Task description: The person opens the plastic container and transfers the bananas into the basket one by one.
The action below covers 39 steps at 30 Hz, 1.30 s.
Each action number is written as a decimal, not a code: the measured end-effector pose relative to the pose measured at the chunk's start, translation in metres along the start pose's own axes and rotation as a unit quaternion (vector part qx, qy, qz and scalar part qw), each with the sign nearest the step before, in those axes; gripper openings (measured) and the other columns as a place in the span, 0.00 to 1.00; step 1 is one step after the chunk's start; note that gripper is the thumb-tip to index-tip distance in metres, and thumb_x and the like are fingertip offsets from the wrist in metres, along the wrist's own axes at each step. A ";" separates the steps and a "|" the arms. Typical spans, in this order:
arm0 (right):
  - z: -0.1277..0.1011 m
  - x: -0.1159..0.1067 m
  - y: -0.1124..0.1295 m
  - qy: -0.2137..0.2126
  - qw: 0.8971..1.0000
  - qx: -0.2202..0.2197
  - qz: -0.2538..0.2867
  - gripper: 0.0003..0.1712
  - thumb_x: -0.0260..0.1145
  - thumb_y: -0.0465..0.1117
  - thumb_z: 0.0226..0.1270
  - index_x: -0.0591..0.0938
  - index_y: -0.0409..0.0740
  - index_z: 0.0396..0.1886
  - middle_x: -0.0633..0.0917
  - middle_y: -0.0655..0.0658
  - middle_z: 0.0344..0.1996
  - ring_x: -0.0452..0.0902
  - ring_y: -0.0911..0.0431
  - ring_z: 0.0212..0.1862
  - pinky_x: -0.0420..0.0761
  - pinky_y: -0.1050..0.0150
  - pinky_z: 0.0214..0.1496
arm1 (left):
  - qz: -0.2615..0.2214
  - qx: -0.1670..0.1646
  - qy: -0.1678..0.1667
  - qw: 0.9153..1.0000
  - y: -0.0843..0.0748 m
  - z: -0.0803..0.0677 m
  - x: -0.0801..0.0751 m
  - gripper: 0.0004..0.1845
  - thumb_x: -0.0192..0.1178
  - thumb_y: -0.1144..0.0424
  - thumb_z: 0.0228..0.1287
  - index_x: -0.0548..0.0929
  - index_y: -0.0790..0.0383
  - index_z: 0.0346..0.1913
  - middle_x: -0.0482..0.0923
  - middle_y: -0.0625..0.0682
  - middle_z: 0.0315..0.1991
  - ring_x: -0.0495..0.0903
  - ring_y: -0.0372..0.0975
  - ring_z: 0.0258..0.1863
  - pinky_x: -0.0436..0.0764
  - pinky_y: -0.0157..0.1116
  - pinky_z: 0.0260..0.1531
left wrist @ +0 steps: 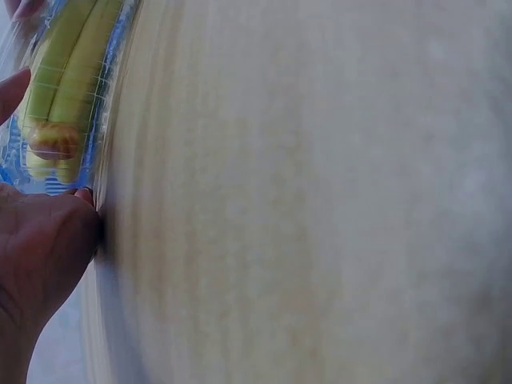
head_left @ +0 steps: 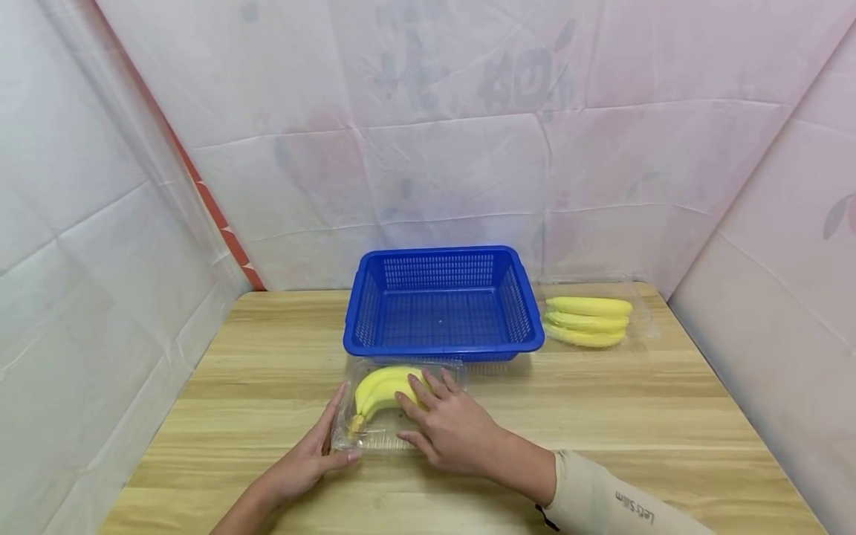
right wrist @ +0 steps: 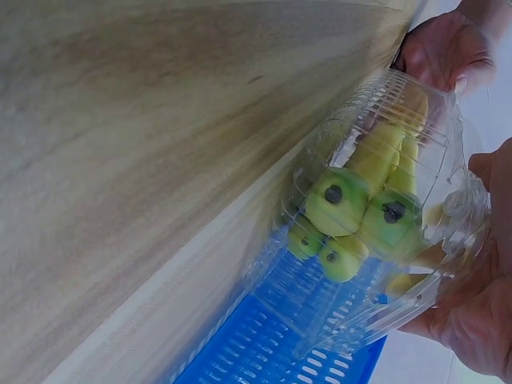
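A clear plastic box (head_left: 384, 438) with a bunch of yellow bananas (head_left: 384, 390) in it lies in front of the blue basket. My left hand (head_left: 304, 457) frames the box's near left corner, with the fingers along the left side and the thumb at the front edge. Spread over the right part of the bananas and box is my right hand (head_left: 458, 427), covering the banana tips in the head view. From the right wrist, the greenish, dark-dotted banana tips (right wrist: 334, 204) show through the clear wall.
Behind the box stands a blue perforated basket (head_left: 435, 351) with nothing in it. To its right, a second clear box (head_left: 642, 316) holds more bananas (head_left: 588, 323) at the table's back right. White sheets (head_left: 435, 171) hang around the wooden table (head_left: 669, 446).
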State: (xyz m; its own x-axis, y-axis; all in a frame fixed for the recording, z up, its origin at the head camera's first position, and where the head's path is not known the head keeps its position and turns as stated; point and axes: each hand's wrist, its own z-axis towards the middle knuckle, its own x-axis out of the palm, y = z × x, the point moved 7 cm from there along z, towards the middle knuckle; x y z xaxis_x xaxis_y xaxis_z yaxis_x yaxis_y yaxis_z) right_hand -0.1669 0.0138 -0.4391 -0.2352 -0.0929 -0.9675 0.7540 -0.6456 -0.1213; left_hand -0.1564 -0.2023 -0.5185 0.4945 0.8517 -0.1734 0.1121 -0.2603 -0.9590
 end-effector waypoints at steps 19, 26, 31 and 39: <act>-0.002 -0.007 -0.005 -0.016 0.999 0.016 0.038 0.29 0.51 0.60 0.86 0.80 0.53 0.74 0.81 0.39 0.73 0.78 0.37 0.74 0.76 0.37 0.76 | 0.019 0.066 0.026 0.997 -0.006 0.003 0.003 0.56 0.57 0.65 0.79 0.21 0.44 0.86 0.12 0.57 0.87 0.16 0.61 0.84 0.41 0.09 0.65; -0.001 -0.007 -0.004 -0.004 0.999 0.015 0.040 0.33 0.50 0.64 0.85 0.78 0.53 0.76 0.80 0.39 0.74 0.77 0.37 0.75 0.76 0.36 0.76 | 0.016 0.064 0.031 0.997 -0.006 0.003 0.001 0.55 0.55 0.66 0.80 0.21 0.41 0.86 0.12 0.57 0.87 0.17 0.63 0.85 0.43 0.09 0.65; -0.002 -0.005 -0.002 -0.002 0.999 0.016 0.034 0.35 0.50 0.67 0.84 0.78 0.54 0.76 0.79 0.39 0.75 0.76 0.36 0.75 0.75 0.35 0.77 | 0.010 0.075 0.032 0.997 -0.007 0.002 0.001 0.55 0.55 0.67 0.80 0.22 0.43 0.86 0.11 0.59 0.86 0.16 0.65 0.84 0.44 0.10 0.66; -0.004 -0.005 -0.004 0.019 0.996 0.019 0.080 0.40 0.51 0.71 0.81 0.75 0.52 0.79 0.75 0.38 0.78 0.71 0.36 0.79 0.70 0.35 0.80 | 0.001 0.088 0.036 0.995 -0.006 0.002 0.002 0.55 0.55 0.67 0.80 0.22 0.43 0.86 0.11 0.61 0.86 0.17 0.64 0.82 0.46 0.11 0.68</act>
State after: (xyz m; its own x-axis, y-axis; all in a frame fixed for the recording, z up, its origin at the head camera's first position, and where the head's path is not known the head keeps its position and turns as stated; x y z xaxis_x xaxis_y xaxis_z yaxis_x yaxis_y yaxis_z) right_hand -0.1661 0.0200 -0.4344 -0.0908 -0.1682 -0.9816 0.7562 -0.6529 0.0420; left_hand -0.1574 -0.1985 -0.5139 0.5558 0.8147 -0.1654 -0.0385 -0.1735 -0.9841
